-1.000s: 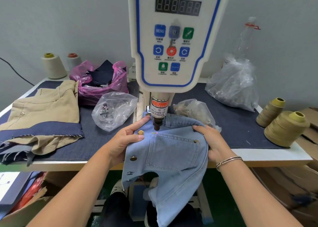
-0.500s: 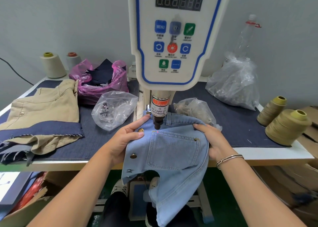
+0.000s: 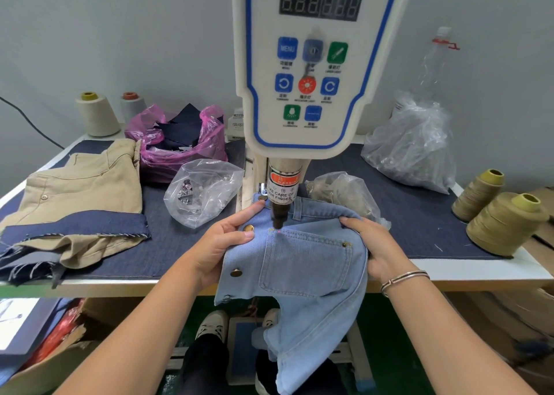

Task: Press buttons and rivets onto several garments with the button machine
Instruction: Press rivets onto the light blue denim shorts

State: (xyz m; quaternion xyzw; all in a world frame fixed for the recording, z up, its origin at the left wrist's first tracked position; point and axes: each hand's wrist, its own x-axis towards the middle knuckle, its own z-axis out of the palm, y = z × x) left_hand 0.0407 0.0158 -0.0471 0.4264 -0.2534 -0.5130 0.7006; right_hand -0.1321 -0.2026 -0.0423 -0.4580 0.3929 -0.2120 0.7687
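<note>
Denim garment (image 3: 302,262), light blue, lies under the punch (image 3: 278,214) of the button machine (image 3: 311,65), at the front edge of the bench (image 3: 449,271), and part of it hangs down over that edge. A small red light dot (image 3: 279,231) shines on the top left corner of the pocket (image 3: 305,262), right below the punch tip.

The left hand (image 3: 223,244) grips the left edge of the cloth, thumb on top beside a brass button (image 3: 248,228), pointer finger stretched out toward the punch. The right hand (image 3: 374,244) grips the right side, fingers curled over the fold.

I think the step now is to line up this corner for a rivet. To do it well, pull the cloth flat and tight between both hands so there are no bumps. Keep the red dot right on the corner stitching. The left pointer finger is very near the punch, so it may be smart to slide it back first. Hold the cloth still, then step on the pedal (image 3: 242,343) down by the shoes.

A clear bag of metal parts (image 3: 204,190) sits on the bench just left of the machine. A tan garment (image 3: 84,190) lies farther left.
</note>
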